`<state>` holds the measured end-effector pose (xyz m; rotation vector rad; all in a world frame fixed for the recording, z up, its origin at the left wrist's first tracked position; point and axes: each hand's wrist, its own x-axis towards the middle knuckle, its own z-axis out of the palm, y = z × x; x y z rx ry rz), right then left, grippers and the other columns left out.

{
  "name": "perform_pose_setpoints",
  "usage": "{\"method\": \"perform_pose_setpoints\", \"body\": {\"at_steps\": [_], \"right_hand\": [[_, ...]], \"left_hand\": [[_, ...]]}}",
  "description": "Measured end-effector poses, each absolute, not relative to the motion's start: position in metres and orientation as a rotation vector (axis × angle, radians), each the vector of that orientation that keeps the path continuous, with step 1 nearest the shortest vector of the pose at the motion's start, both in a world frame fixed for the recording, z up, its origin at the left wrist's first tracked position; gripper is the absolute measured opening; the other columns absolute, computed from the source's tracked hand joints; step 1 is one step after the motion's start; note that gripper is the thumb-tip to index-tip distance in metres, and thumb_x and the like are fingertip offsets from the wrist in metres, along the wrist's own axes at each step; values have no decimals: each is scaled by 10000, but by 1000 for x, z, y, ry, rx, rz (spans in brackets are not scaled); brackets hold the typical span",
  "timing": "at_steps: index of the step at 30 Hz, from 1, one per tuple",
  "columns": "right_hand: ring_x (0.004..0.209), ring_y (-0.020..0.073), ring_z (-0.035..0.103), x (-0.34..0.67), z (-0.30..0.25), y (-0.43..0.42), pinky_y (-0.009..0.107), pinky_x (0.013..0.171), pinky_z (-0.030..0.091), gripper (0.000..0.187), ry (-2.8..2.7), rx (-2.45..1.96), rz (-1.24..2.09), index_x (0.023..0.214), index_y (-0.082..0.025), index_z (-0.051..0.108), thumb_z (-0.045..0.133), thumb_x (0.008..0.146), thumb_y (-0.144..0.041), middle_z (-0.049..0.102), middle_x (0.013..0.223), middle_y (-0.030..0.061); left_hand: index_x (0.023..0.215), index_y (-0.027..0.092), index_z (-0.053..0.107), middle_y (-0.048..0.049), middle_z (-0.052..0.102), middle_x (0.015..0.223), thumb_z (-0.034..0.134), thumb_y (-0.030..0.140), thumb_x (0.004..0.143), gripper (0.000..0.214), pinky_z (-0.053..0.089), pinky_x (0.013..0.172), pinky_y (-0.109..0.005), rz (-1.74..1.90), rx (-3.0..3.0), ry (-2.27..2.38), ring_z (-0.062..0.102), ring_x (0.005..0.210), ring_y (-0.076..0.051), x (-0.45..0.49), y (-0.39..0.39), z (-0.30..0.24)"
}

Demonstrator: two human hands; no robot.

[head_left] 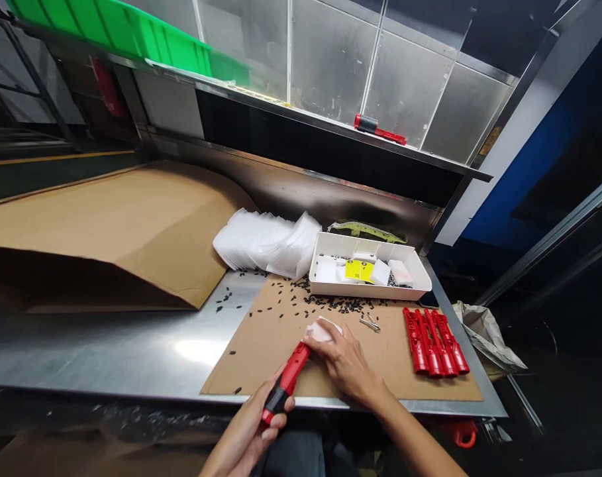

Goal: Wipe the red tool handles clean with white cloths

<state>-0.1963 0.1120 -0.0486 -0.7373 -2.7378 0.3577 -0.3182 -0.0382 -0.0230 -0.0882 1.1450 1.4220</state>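
Note:
My left hand (271, 414) is wrapped round the black grip of a red and black plastic tool housing (295, 366), which tilts up and away from me over the front of the cardboard sheet. At its far end, my right hand (344, 358) pinches a small white block (323, 329), like a sponge or eraser, against or close to the red tip. Whether block and tip touch is hard to make out. Beyond my right hand lie small metal tweezers or clips (370, 323) and many scattered black bits (345, 305).
Several red housings (434, 343) lie in a row at the right. Behind stands a white tray (370, 290) with white blocks and a yellow label. White foam sheets (268, 242) and a large cardboard box (106, 225) are leftward. Another housing (380, 129) rests on the ledge near a green bin (132, 33).

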Motion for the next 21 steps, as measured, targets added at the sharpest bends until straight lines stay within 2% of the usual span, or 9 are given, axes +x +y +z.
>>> {"method": "perform_pose_setpoints", "body": {"at_steps": [6, 9, 14, 18, 21], "right_hand": [[1218, 284, 474, -193, -46, 114, 453, 988, 464, 425, -2765, -766, 350, 1368, -440, 522, 452, 991, -256, 418, 1517, 7], [1199, 263, 487, -190, -47, 110, 425, 986, 467, 444, -2773, -759, 371, 1395, -453, 481, 445, 996, -262, 409, 1524, 1], [1186, 258, 492, -187, -47, 107, 426, 991, 461, 433, -2777, -777, 391, 1361, -444, 527, 440, 994, -232, 445, 1500, -12], [1212, 242, 488, -188, -46, 107, 401, 993, 464, 443, -2778, -754, 405, 1363, -465, 512, 464, 988, -234, 434, 1510, -19], [1190, 255, 509, -192, -43, 112, 423, 988, 467, 404, -2752, -793, 407, 1324, -441, 566, 451, 993, -239, 488, 1467, -13]], "left_hand": [[1330, 180, 488, -12, 576, 616, 530, 355, 937, 433, 314, 382, -107, 1354, 196, 1383, 453, 433, -80, -319, -41, -32], [1384, 153, 448, 3, 550, 566, 411, 364, 970, 466, 285, 353, -122, 1280, 301, 1513, 422, 396, -90, -321, -38, -39], [1417, 80, 400, 35, 483, 485, 282, 338, 973, 527, 251, 303, -178, 1178, 478, 1708, 374, 341, -127, -322, -32, -49], [1425, 94, 406, 15, 515, 553, 280, 397, 956, 572, 310, 356, -209, 1115, 637, 1798, 447, 392, -145, -320, -36, -54], [1461, 122, 364, -6, 545, 591, 247, 461, 945, 629, 369, 400, -258, 1029, 749, 1878, 518, 433, -188, -318, -38, -53]]}}
